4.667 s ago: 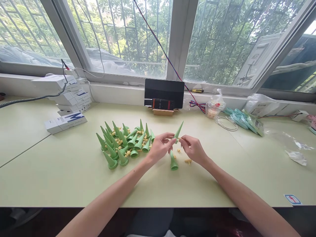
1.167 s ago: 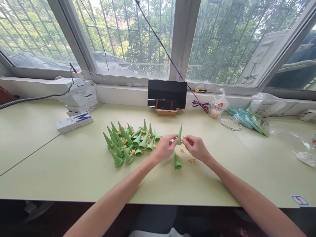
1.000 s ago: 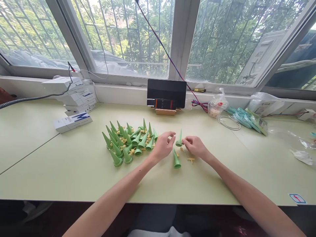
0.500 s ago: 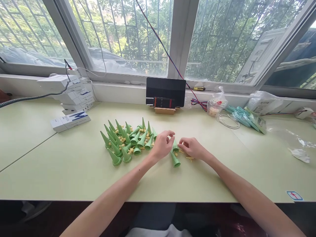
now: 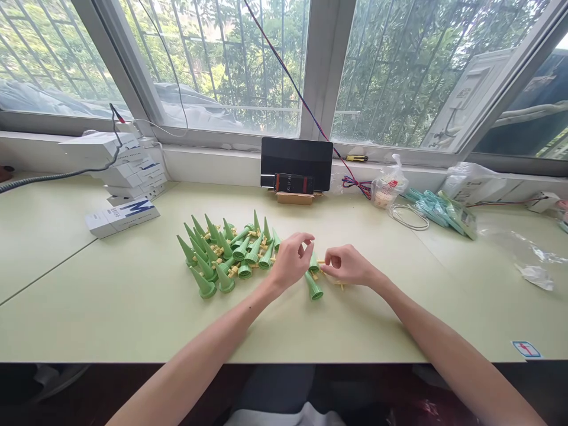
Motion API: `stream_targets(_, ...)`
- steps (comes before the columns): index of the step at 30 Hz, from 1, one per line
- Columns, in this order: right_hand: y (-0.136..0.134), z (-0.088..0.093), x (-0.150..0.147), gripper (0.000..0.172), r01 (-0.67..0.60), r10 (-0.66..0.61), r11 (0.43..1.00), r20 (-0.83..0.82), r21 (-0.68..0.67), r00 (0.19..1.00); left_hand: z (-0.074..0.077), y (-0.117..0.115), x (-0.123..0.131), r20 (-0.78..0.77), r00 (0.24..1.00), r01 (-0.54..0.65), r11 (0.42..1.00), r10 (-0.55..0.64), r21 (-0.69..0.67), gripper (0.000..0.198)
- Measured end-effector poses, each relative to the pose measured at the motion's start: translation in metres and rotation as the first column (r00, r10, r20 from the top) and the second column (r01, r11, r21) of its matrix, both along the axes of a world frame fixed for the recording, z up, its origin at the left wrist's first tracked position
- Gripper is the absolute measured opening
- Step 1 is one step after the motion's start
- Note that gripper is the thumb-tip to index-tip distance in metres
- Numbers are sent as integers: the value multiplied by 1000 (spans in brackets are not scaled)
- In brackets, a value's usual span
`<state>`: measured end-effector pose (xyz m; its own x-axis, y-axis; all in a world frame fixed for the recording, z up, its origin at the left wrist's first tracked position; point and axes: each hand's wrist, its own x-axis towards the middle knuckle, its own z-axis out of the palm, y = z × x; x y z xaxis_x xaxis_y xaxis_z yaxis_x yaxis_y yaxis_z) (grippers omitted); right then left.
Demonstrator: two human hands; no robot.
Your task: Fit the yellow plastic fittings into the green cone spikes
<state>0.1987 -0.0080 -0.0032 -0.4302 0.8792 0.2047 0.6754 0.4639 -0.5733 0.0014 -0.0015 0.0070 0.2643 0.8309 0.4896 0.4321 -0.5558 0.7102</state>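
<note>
My left hand [image 5: 293, 257] is curled with thumb and forefinger around the upper part of a green plastic cone [image 5: 313, 262]. To its right, my right hand [image 5: 348, 265] pinches a small yellow plastic stick-like piece [image 5: 321, 261] close to that cone; the fingertips partly hide it. Just below lies another green cone [image 5: 315, 290], its wide ribbed mouth facing me. A loose yellow piece [image 5: 341, 285] rests under my right hand. Left of my hands is a cluster of green cones [image 5: 226, 251], some upright, others lying down, with yellow fittings among them.
A dark tablet [image 5: 296, 160] and a phone [image 5: 293, 183] lean at the back by the window. White boxes [image 5: 128, 171] are stacked at the left, with one box [image 5: 123, 218] in front. Plastic bags [image 5: 389, 186], a coiled cable [image 5: 408, 218] and teal packets [image 5: 437, 207] lie at the right.
My right hand has shifted slightly, and a yellow piece now shows between its fingertips and the cone. My left hand keeps nearly the same pose. The view has moved a little.
</note>
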Motion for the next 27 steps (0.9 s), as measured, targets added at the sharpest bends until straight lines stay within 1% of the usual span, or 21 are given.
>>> stream_targets(4, -3, 2, -2, 13, 2, -2, 1000, 44, 15, 999, -1, -1, 0, -9, 1000, 15, 999, -15, 42, 16)
stream_targets(8, -4, 2, -3, 11, -3, 3, 1000, 65, -1, 998, -3, -1, 1, -16, 1000, 20, 998, -19, 68, 15)
stream_targets(20, -2, 2, -4, 6, -32, 33, 999, 85, -15, 996, -4, 0, 2, -37, 999, 32, 996, -29, 81, 13)
stream_targets(24, -2, 3, -3, 8, -41, 41, 999, 36, -13, 999, -4, 0, 2, -38, 999, 28, 996, -25, 85, 13)
stream_targets(27, -3, 6, -2, 9, 12, -10, 1000, -75, 26, 997, -4, 0, 1, -32, 999, 21, 996, -18, 92, 13)
